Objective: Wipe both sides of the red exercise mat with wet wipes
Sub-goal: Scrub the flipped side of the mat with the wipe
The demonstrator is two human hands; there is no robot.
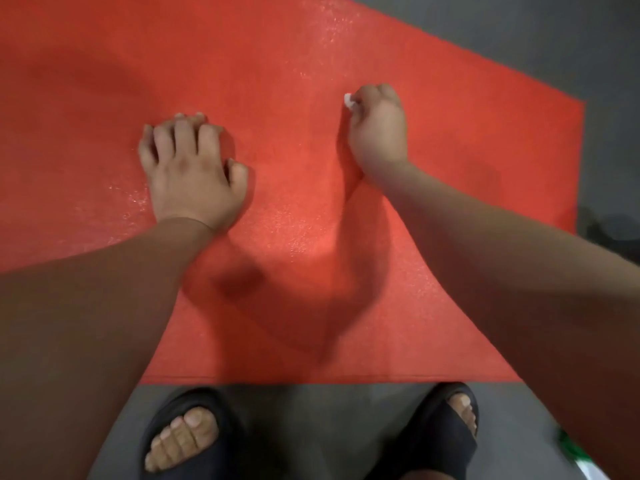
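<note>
Wiping in progress: right hand balls a white wet wipe against the red exercise mat toward its right edge. Left hand presses the mat mid-width, fingers bent. Wet sheen patches suggest the top side is partly done; underside likely untouched.

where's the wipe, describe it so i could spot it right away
Find the red mat on the grey floor. On it, the right hand is curled into a fist. The wipe is the small white wad poking from its fingers, the mat's only white thing.
</note>
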